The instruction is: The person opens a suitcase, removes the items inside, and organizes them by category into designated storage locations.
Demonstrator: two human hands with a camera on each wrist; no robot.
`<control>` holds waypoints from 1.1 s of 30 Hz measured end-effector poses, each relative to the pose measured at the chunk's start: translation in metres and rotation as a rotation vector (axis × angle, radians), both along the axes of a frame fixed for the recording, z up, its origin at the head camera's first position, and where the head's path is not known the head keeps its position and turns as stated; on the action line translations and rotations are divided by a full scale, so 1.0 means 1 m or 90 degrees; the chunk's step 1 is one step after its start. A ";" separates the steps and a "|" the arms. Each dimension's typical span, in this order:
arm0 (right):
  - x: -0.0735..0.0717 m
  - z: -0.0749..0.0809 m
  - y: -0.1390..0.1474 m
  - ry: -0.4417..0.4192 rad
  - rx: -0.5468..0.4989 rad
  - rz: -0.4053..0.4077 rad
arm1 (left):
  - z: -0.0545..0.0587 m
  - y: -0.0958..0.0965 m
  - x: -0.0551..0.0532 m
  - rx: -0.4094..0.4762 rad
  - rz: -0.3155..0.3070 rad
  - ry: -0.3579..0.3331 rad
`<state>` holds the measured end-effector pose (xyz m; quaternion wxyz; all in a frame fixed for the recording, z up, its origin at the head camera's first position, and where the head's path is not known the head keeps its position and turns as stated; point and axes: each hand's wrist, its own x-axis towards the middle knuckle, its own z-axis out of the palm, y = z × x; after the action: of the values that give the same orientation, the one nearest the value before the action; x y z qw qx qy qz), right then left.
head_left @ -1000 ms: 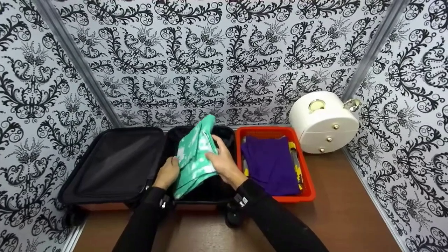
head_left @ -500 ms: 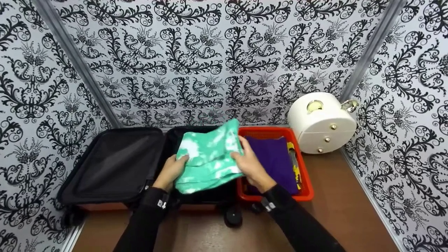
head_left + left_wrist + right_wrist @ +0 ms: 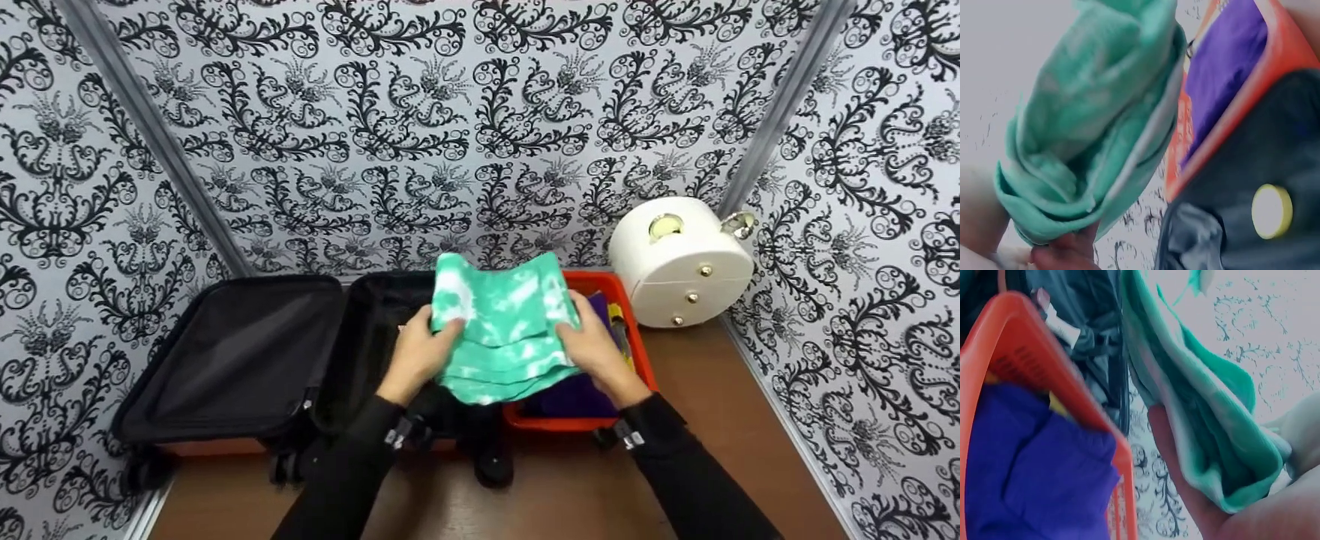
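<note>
A: What's moved since a sec ago?

B: Biggest thing first: the suitcase (image 3: 247, 360) lies open on the tabletop (image 3: 720, 420), both halves dark and bare now. I had the green tie-dye cloth (image 3: 504, 330) standing in its right half w/ both hands on it; now I hold it up in the air, shifted right, above the seam between suitcase and the red basket (image 3: 641, 352).

A: Basket contents?

B: Purple cloth (image 3: 1027, 478) in it, plus something yellow at the edge. Unchanged afaict.

A: Hands?

B: Left hand (image 3: 416, 356) pinches the cloth's left edge, right hand (image 3: 596, 352) grips its right edge, fingers (image 3: 577, 311) curled over the folded layers. Wrist views confirm: folded stack clamped btw thumb and fingers on each side.

A: So what does that mean?

B: My read: cloth is out of the case and heading to the basket, not set down yet.
</note>
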<state>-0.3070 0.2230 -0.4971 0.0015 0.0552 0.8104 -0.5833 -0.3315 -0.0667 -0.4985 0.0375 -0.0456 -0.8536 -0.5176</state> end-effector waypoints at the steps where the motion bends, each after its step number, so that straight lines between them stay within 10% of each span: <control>1: -0.001 0.000 0.004 0.006 0.008 -0.006 | 0.002 0.006 0.001 0.002 -0.005 0.008; 19: 0.000 -0.040 0.069 0.052 0.018 -0.108 | -0.042 0.074 0.001 -0.057 -0.168 0.137; 27: -0.001 -0.063 0.082 0.001 0.028 -0.102 | -0.059 0.081 0.003 -0.075 -0.180 0.082; 33: 0.001 -0.074 0.096 -0.058 0.188 -0.050 | -0.064 0.080 0.012 -0.096 -0.209 0.042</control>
<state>-0.3064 0.3185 -0.5710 0.0075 0.1132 0.8837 -0.4541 -0.3192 0.0138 -0.5629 -0.0228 -0.2037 -0.8692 -0.4499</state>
